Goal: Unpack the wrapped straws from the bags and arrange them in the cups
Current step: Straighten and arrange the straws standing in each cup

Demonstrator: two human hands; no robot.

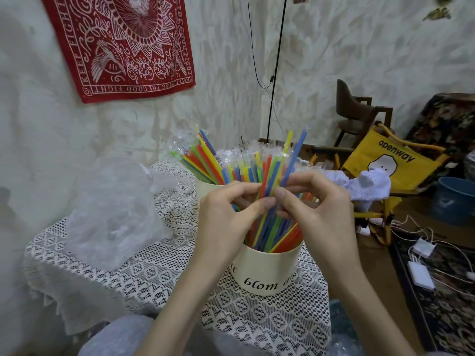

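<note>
- Straws, wrapped and many-coloured, stand bunched in the near cup, fanning up toward 12 o'clock past both hands.
- Left hand pinches the bunch at mid-length, thumb and fingers curled around it from 9 o'clock.
- Right hand pinches the same straws from 3 o'clock, thumbs nearly touching.
- Far cup, at 11 o'clock, also holds straws.
- Clear bag lies crumpled at 9 o'clock on the lace tablecloth.

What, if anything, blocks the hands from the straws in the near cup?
Nothing visible: the left hand and right hand already pinch the wrapped coloured plastic straws standing in the cream lettered cup.
</note>
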